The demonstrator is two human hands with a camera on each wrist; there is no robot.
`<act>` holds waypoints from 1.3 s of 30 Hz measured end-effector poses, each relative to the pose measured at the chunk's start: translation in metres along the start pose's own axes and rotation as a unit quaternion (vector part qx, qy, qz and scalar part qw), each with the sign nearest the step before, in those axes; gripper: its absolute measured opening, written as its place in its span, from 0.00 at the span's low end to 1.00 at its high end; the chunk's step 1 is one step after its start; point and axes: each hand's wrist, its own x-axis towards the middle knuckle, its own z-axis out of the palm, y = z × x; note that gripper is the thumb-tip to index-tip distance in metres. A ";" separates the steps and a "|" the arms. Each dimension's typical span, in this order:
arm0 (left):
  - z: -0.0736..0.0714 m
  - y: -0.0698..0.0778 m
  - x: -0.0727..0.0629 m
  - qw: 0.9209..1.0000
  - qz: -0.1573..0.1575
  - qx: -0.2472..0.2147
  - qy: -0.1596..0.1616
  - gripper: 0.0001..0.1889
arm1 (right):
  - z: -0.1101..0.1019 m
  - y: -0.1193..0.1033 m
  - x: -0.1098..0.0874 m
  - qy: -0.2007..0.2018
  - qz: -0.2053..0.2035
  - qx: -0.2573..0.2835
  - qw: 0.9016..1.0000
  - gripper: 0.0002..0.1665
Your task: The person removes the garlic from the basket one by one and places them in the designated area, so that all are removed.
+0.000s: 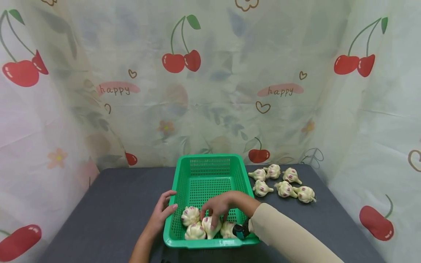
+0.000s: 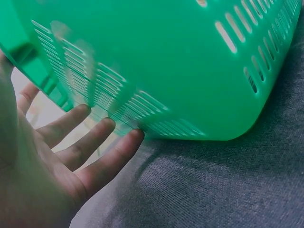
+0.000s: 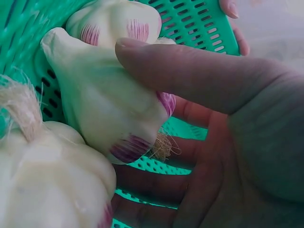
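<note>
A green plastic basket point(image 1: 210, 181) with slotted walls stands on the dark table. Inside, my right hand point(image 1: 219, 205) holds a garlic bulb point(image 3: 102, 95), thumb on its near side and fingers around the root end. That bulb is low in the basket, among other garlic bulbs point(image 1: 195, 231) by the near wall. My left hand point(image 1: 161, 212) holds the basket's left rim, its thumb over the edge. In the left wrist view the fingers point(image 2: 88, 145) lie fairly straight against the outer wall. The right hand's far fingertips are hidden behind the garlic.
Several garlic bulbs point(image 1: 285, 189) lie on the table point(image 1: 125, 204) to the right of the basket. A patterned curtain point(image 1: 210, 91) surrounds the table at the back and sides. A black band point(image 1: 241, 229) is around the right wrist, beside a beige sleeve point(image 1: 283, 230).
</note>
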 end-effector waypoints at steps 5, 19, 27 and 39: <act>0.000 -0.001 0.001 1.000 -0.005 -0.005 0.005 0.21 | -0.001 0.000 -0.003 0.014 -0.017 -0.015 1.000 0.22; 0.000 0.002 -0.001 1.000 0.004 -0.001 0.003 0.21 | -0.006 0.008 -0.023 0.186 -0.109 -0.078 0.973 0.17; 0.002 0.003 -0.001 1.000 0.010 -0.014 0.002 0.21 | -0.009 0.012 -0.048 0.234 -0.152 -0.088 0.956 0.20; 0.002 0.002 -0.002 1.000 0.013 -0.006 0.003 0.20 | -0.007 0.031 -0.082 0.330 -0.219 -0.050 0.917 0.22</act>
